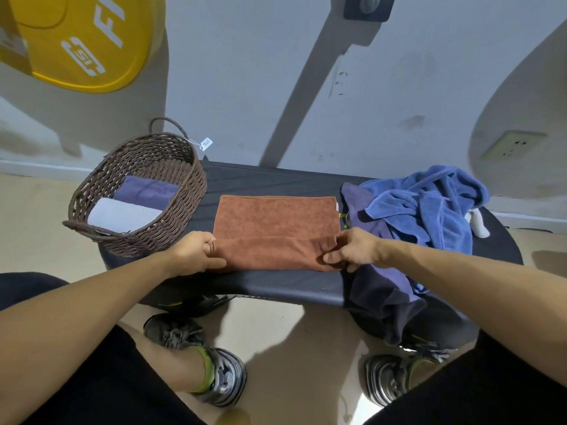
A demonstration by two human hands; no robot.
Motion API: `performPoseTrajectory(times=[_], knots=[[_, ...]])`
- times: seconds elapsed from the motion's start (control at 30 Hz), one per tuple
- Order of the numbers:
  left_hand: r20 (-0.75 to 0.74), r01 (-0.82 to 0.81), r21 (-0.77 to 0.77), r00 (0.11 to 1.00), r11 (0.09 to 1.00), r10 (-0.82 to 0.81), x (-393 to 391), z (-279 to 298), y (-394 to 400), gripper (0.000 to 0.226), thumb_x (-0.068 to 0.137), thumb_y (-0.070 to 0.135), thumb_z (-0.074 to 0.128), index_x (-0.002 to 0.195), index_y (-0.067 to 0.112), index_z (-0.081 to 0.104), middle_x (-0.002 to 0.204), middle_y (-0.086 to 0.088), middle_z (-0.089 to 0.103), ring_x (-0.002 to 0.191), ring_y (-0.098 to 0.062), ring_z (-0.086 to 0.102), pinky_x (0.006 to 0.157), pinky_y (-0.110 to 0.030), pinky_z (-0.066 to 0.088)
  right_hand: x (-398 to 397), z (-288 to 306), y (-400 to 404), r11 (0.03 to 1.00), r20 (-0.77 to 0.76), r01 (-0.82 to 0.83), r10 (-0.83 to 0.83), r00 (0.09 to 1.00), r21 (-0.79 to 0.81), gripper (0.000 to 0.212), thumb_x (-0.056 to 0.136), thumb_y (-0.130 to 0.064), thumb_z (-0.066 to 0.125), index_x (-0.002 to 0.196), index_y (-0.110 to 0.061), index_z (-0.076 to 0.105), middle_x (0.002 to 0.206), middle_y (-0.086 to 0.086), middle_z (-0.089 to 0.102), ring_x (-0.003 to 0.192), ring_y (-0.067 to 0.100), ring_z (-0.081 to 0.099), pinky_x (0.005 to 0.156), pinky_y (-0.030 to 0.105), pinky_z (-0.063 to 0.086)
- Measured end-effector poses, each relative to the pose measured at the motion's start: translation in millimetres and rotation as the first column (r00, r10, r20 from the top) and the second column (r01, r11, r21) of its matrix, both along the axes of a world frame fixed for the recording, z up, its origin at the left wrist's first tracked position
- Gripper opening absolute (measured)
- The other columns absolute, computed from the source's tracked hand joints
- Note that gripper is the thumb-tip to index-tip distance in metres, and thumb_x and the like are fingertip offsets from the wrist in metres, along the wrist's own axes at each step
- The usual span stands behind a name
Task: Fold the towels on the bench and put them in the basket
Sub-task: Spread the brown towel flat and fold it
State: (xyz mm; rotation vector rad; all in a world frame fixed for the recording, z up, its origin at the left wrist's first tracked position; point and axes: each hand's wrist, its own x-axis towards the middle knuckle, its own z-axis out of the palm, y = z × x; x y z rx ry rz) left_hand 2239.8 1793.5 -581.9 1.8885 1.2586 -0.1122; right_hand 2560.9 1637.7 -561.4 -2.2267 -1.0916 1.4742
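Rust towel pinched by both hands, yellow plate lettered "FI"

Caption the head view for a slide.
Both hands, left and right, pinch the brown towel mid-fold on the bench beside the wicker basket.

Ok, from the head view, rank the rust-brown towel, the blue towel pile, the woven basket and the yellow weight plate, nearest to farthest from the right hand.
1. Rust-brown towel, in the right hand grip.
2. Crumpled blue towel pile, just right.
3. Dark woven wicker basket, far left on the bench.
4. Yellow weight plate, upper left.
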Motion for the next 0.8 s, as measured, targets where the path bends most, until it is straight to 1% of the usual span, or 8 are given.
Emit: performPoseTrajectory(times=[0.07, 0.2, 0.3, 0.4, 0.5, 0.6, 0.7, 0.8], knots=[[-0.026, -0.032, 0.021, 0.999, 0.999, 0.033, 1, -3, 3, 0.036, 0.085, 0.009, 0.074, 0.068, 0.014, 0.042, 0.062, -0.004, 0.051, 0.053, -0.02, 0.058, 0.062, -0.046, 0.059, -2, -6, -2, 0.998, 0.061, -0.039, 0.041, 0.997, -0.045, 0.019, 0.086, -0.014, 0.074, 0.102, -0.005, 0.068, 0.09, 0.005, 0.068, 0.078, 0.018, 0.065, 0.06, 0.026, 0.056], [-0.209, 0.052, 0.013, 0.977, 0.999, -0.048, 0, 6, 11, 0.026, 0.093, 0.017, 0.063, 0.075, 0.015, 0.045, 0.066, -0.004, 0.059, 0.043, -0.017, 0.063, 0.041, -0.022, 0.044, 4, -7, -2, 0.99, 0.061, -0.097, 0.104, 0.993, -0.103, 0.004, 0.088, -0.008, 0.066, 0.085, -0.009, 0.064, 0.095, 0.011, 0.066, 0.064, 0.015, 0.054, 0.053, 0.025, 0.048], [-0.314, 0.089, -0.182, 0.938, 0.979, -0.143, -3, 8, 11, 0.015, 0.096, 0.019, 0.06, 0.087, 0.007, 0.058, 0.068, -0.01, 0.06, 0.039, -0.02, 0.059, 0.04, -0.024, 0.047, 7, 0, -4, 0.941, -0.054, -0.248, 0.243, 0.969, -0.229, 0.016, 0.09, -0.01, 0.068, 0.105, -0.004, 0.066, 0.103, 0.012, 0.069, 0.064, 0.012, 0.057, 0.06, 0.025, 0.047], [-0.325, 0.06, -0.264, 0.934, 0.963, -0.147, -9, 9, 20, 0.02, 0.098, 0.023, 0.057, 0.097, 0.004, 0.064, 0.072, -0.014, 0.06, 0.045, -0.024, 0.057, 0.042, -0.028, 0.05, 5, 8, 1, 0.902, -0.093, -0.344, 0.331, 0.939, -0.261, 0.035, 0.089, -0.008, 0.071, 0.119, 0.005, 0.06, 0.075, 0.01, 0.062, 0.063, 0.014, 0.058, 0.061, 0.025, 0.051], [-0.241, -0.015, -0.256, 0.969, 0.967, -0.049, -14, 12, 32, 0.024, 0.1, 0.024, 0.054, 0.083, 0.008, 0.06, 0.066, -0.011, 0.057, 0.052, -0.025, 0.054, 0.041, -0.027, 0.047, 6, 19, 9, 0.908, -0.13, -0.362, 0.341, 0.931, -0.21, 0.027, 0.087, -0.003, 0.072, 0.111, -0.004, 0.06, 0.063, 0.006, 0.058, 0.058, 0.019, 0.054, 0.058, 0.028, 0.052], [-0.145, -0.106, -0.187, 0.986, 0.977, 0.079, -15, 8, 40, 0.027, 0.102, 0.025, 0.05, 0.083, 0.008, 0.059, 0.057, -0.008, 0.053, 0.04, -0.019, 0.046, 0.036, -0.023, 0.037, 7, 25, 16, 0.973, -0.062, -0.232, 0.23, 0.971, -0.015, 0.007, 0.085, 0.001, 0.066, 0.08, -0.002, 0.063, 0.063, 0.011, 0.055, 0.056, 0.022, 0.049, 0.053, 0.029, 0.046], [-0.035, -0.192, -0.057, 0.981, 0.98, 0.19, -14, 0, 36, 0.033, 0.103, 0.026, 0.048, 0.075, 0.01, 0.052, 0.046, -0.006, 0.047, 0.031, -0.016, 0.041, 0.032, -0.021, 0.032, 5, 13, 23, 0.985, 0.078, 0.045, -0.058, 0.995, 0.165, 0.022, 0.089, -0.007, 0.059, 0.069, -0.011, 0.051, 0.06, 0.01, 0.055, 0.047, 0.02, 0.048, 0.046, 0.024, 0.041], [0.123, -0.352, -0.115, 0.923, 0.929, 0.365, -10, -11, 29, 0.03, 0.1, 0.029, 0.054, 0.08, 0.008, 0.053, 0.067, -0.015, 0.057, 0.059, -0.028, 0.061, 0.053, -0.035, 0.057, 0, -4, 24, 0.977, 0.108, 0.178, -0.192, 0.975, 0.121, 0.016, 0.096, -0.016, 0.056, 0.081, -0.01, 0.06, 0.071, 0.01, 0.064, 0.055, 0.018, 0.059, 0.051, 0.026, 0.052]])
